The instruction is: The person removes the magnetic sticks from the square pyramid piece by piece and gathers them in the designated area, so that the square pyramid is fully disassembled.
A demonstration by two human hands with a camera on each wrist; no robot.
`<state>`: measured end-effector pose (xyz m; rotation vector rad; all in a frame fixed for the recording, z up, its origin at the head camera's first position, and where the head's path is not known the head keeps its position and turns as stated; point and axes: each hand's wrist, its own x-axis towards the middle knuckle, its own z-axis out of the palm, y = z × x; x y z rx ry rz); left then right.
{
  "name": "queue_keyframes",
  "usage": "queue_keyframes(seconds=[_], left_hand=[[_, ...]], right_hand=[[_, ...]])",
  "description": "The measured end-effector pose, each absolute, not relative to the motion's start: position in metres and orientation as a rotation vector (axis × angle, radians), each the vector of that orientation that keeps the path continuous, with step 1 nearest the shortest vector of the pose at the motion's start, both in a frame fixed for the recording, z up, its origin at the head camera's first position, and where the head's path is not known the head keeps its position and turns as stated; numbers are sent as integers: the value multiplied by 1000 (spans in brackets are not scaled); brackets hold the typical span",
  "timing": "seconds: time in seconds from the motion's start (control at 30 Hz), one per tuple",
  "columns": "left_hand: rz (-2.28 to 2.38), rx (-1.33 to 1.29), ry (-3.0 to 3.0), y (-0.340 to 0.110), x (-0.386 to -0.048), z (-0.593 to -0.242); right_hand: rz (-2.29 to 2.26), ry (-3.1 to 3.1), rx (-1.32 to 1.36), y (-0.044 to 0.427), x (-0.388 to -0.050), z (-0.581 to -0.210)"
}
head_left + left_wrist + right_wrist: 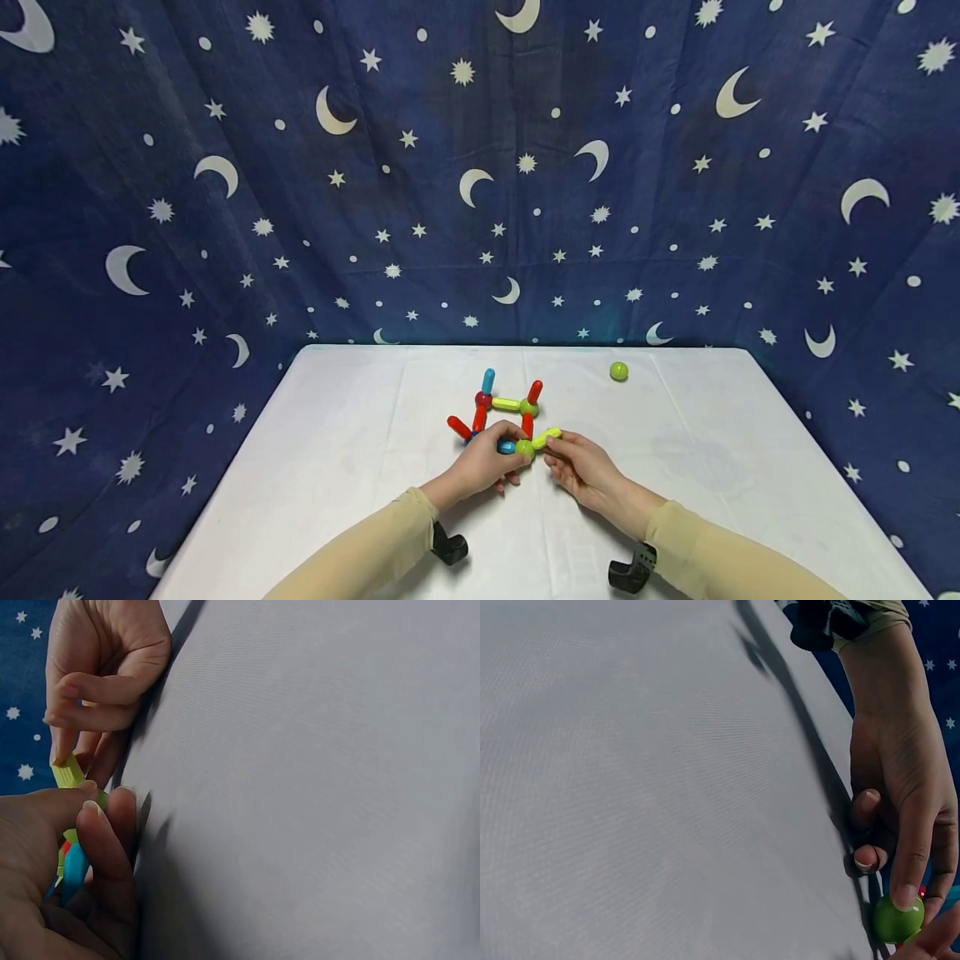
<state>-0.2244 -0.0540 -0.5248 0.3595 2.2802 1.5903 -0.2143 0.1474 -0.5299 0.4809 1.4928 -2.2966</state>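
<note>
A frame of coloured rods and balls stands on the table. My left hand (480, 461) pinches its near green ball (525, 450) between thumb and fingers; the right wrist view shows the thumb on this ball (896, 921). With its fingertips, my right hand (591, 475) grips a yellow-green rod (549, 437) whose inner end meets that ball. A light-blue rod (506, 447) runs from the ball under my left hand. Behind are a dark red ball (483, 402) and another green ball (529, 408), joined by a yellow-green rod (506, 405). My left fingers partly cover a blue ball (471, 437).
A loose green ball (618, 372) lies near the back of the white table (675, 417). From the frame's corners stick up a blue rod (489, 382) and red rods (535, 392). A dark blue cloth (420, 292) with stars and moons hangs behind.
</note>
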Motion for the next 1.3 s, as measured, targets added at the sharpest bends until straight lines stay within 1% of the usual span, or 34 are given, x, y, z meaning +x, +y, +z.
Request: queue_keyframes(seconds=[0.3,0.97,1.13,1.3], left_hand=[[1569,374,2309,-54,-226,-527],[1527,400,2336,-55,-226,-525],[1550,399,2306,-55,-226,-525],[1547,386,2302,-56,-225,-526]], right_hand=[[-2240,1702,518,141,-210,-528],[-2220,1782,472,140,-208,-529],[-2165,1866,434,153,-214,-526],[-2006,2035,382,185,-231,-515]])
